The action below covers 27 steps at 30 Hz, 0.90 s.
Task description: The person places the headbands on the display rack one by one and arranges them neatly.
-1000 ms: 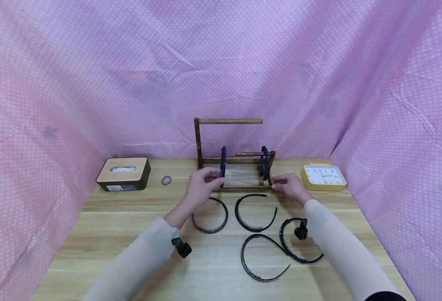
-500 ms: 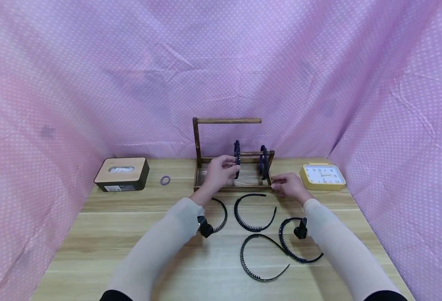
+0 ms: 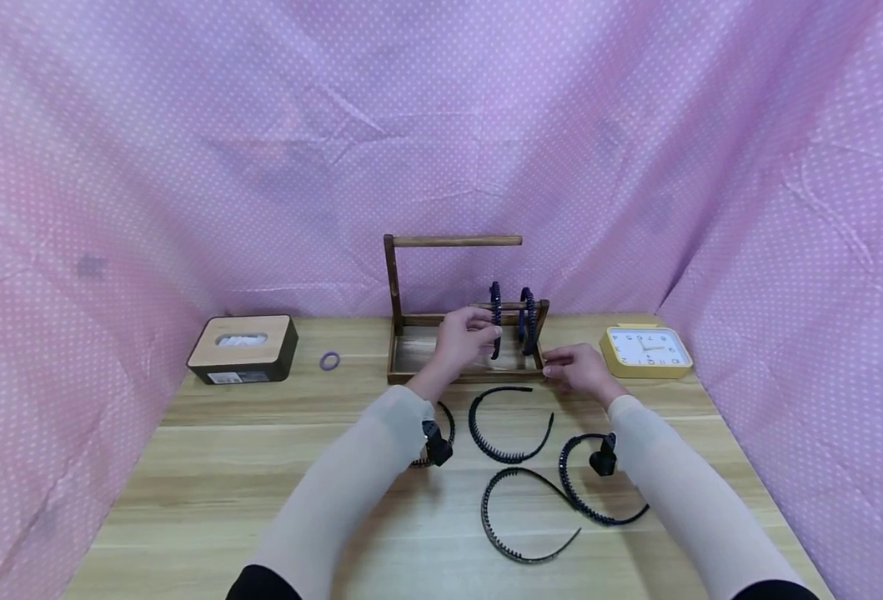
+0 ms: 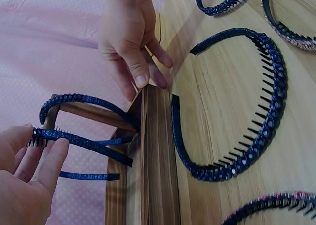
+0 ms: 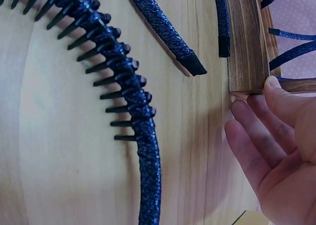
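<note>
Carrying a headband (image 3: 496, 317) farther right with the left hand (image 3: 464, 340) than half a second ago, keeping thumb and fingers clamped on it. Holding it upright past the free end of the lower bar (image 3: 512, 306) on the rack (image 3: 393, 283), so apparently looping it round that bar; not yet letting go, so not yet leaving it hung. Nearing the hung headband (image 3: 529, 321) without touching it. Pinching the rack's near right corner with the right hand (image 3: 579, 369), same as before, probably steadying it. Leaving four loose headbands (image 3: 509, 457) lying on the counter (image 3: 261, 500). Showing numerals upside down on the clock (image 3: 645, 350), but no readable brand. Bearing a pale label (image 3: 225, 377) on the tissue box (image 3: 257, 369), too small for reading.
</note>
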### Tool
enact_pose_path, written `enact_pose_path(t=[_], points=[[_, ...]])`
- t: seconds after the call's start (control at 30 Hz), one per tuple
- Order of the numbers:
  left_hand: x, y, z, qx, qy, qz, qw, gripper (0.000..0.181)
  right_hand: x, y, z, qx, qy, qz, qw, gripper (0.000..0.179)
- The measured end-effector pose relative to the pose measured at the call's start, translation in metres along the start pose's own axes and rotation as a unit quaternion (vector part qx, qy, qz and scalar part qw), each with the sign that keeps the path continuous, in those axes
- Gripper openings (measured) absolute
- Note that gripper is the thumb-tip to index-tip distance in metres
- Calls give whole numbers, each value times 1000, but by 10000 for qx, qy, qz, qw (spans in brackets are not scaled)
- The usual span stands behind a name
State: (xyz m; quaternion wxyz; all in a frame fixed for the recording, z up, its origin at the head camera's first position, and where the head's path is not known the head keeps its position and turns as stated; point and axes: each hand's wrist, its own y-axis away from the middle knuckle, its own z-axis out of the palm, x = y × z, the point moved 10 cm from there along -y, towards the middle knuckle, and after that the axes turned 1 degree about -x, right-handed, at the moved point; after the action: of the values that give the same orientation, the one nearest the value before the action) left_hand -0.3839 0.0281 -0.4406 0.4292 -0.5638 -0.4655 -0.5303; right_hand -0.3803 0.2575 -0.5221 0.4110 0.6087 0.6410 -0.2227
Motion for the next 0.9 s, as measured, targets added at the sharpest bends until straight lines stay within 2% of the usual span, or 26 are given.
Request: enact_pose_path(t=[0.33, 0.47, 0.57, 0.9], points=[[-3, -7, 15, 148, -196, -53, 9997, 31, 3, 0, 1, -6, -1, 129, 9999, 41], [-5, -9, 20, 153, -154, -187, 9996, 31, 3, 1, 1, -23, -37, 128, 9999, 42], [-10, -11, 22, 125, -159, -316, 9993, 30, 3, 1, 0, -3, -75, 159, 9998, 41], [-13, -14, 26, 142, -52, -289, 9995, 29, 3, 1, 3, -22, -52, 266, 9996, 43]])
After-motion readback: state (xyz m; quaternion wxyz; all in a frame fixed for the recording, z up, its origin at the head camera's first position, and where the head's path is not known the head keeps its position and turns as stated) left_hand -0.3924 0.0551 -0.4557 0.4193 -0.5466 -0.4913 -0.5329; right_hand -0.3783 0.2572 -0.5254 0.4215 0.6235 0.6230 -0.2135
